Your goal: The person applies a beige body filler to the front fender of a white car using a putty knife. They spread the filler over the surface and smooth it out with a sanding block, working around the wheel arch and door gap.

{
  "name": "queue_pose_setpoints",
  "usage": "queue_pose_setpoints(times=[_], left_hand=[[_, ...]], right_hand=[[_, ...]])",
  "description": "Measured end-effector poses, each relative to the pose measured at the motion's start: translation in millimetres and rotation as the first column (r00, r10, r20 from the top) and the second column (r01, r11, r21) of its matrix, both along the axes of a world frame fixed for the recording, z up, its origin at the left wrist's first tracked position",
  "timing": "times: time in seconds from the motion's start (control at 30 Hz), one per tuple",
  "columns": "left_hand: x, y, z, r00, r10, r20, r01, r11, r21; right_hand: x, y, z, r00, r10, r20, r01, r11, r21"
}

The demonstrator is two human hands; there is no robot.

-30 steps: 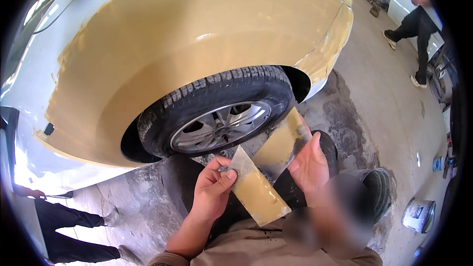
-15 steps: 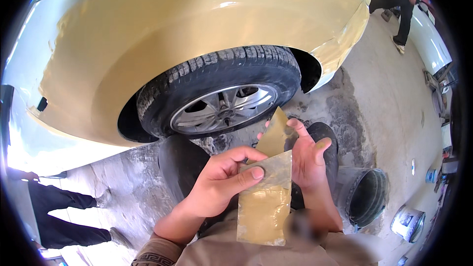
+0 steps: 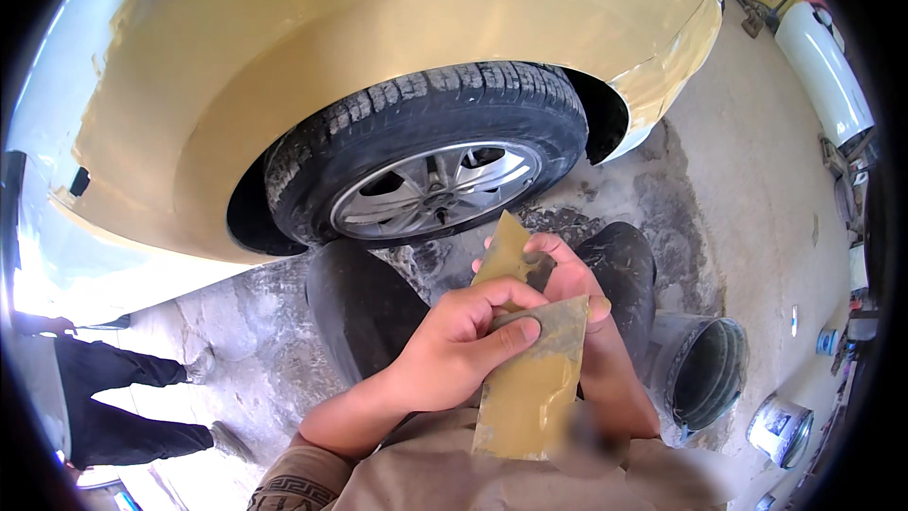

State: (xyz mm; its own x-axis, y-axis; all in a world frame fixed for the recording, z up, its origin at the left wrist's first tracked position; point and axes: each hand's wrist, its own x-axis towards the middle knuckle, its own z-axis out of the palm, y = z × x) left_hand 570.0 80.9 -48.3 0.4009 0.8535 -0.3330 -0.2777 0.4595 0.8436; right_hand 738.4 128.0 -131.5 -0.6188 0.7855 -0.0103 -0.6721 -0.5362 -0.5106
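Observation:
My left hand [image 3: 463, 341] pinches a rectangular putty spreader [image 3: 530, 388], its thumb on top; tan putty coats the lower part. My right hand [image 3: 582, 293] holds a second putty spreader [image 3: 503, 246] between its fingers, with some fingertips showing past its far edge. This one is tan-smeared too and partly hidden behind my left hand. My right thumb lies at the upper right corner of the first spreader. Ahead, a car fender [image 3: 312, 47] is covered in tan filler, arching over a tyre [image 3: 426, 114] with a silver wheel [image 3: 440, 189].
Right of my knee stands a dark bucket [image 3: 705, 374], with a smaller tin [image 3: 780, 431] beyond it. At the far left, a person in dark trousers [image 3: 132, 407] stands near the car. A white panel [image 3: 823, 71] and assorted items line the right side.
Both spreaders have shifted, the lower one rightward and the upper one leftward. My right thumb has come down to the lower spreader's corner. The person at upper right has left the view.

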Motion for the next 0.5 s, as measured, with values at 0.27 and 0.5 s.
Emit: queue_pose_setpoints(times=[0.27,0.5], left_hand=[[-4.2,-1.2,5.6,0.998,0.041,-0.048,-0.038,0.997,0.070],[-17.7,-5.2,4.9,0.954,0.295,0.042,-0.298,0.946,0.126]], right_hand=[[4.8,-7.7,-9.4,0.990,0.054,0.127,-0.057,0.998,0.023],[10.9,-3.9,13.0,0.987,-0.143,0.076,0.152,0.979,-0.135]])
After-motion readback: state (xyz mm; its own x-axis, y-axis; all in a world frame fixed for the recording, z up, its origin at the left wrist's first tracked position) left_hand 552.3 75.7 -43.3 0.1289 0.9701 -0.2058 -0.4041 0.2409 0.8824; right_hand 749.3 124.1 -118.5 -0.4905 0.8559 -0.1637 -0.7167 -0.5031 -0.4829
